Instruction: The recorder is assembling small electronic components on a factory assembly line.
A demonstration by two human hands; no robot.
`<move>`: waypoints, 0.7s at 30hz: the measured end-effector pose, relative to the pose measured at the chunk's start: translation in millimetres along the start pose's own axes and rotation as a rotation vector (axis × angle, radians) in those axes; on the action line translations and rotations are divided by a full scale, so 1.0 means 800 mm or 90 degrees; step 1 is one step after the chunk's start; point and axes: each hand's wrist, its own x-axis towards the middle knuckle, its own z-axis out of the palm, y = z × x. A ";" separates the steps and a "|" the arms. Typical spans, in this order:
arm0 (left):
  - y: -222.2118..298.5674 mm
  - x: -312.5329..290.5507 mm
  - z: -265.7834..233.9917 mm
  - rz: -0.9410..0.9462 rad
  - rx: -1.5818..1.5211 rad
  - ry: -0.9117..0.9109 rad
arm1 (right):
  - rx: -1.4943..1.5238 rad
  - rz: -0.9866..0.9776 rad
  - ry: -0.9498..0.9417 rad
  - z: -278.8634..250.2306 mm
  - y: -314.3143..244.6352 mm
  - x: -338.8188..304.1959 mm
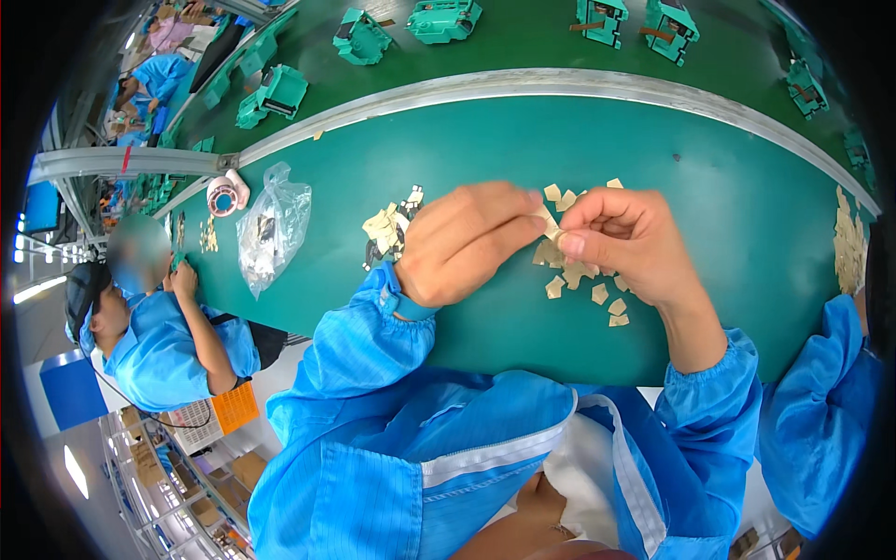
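Note:
My left hand [474, 241] and my right hand [630, 241] meet over the green table, both closed at the fingertips on one small beige piece [549, 222]. It is thin and flat; the fingers partly cover it. Below and around the fingertips lie several loose beige pieces [599, 294], many of them five-sided. Just left of my left hand is a heap of beige pieces [381, 230] mixed with small black-and-white parts [413, 198]; my hand hides part of it. A blue band circles my left wrist.
Left on the table [355, 140] lie a clear plastic bag [273, 229] with small parts and a tape roll [223, 198]. Beyond a metal rail [560, 82], green plastic housings [446, 21] sit on a conveyor. A person [173, 345] is at left, another's blue sleeve [821, 420] at right.

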 end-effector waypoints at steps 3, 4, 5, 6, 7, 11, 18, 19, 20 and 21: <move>0.019 0.005 0.027 -0.253 -0.154 0.117 | 0.027 -0.065 0.079 0.004 0.002 -0.004; 0.025 0.006 0.033 -0.462 -0.324 0.196 | 0.022 -0.066 0.078 0.006 0.004 -0.001; 0.029 0.005 0.032 -0.546 -0.486 0.129 | 0.001 -0.116 0.129 0.008 0.008 0.001; 0.032 0.006 0.036 -0.544 -0.487 0.135 | -0.021 -0.166 0.179 0.008 0.012 0.003; 0.036 0.006 0.043 -0.569 -0.567 0.148 | -0.025 -0.162 0.176 0.009 0.015 0.002; 0.038 0.011 0.037 -0.658 -0.670 0.132 | -0.154 -0.181 0.204 0.002 0.015 -0.001; 0.027 0.010 0.015 -0.494 -0.272 -0.091 | -0.404 -0.234 0.189 -0.003 0.006 0.006; 0.027 0.010 0.016 -0.496 -0.275 -0.089 | -0.406 -0.231 0.188 -0.002 0.008 0.005; 0.027 0.009 0.017 -0.499 -0.296 -0.040 | -0.328 -0.162 0.181 -0.002 0.009 0.004; 0.027 0.009 0.017 -0.502 -0.316 0.008 | -0.250 -0.094 0.174 -0.001 0.010 0.004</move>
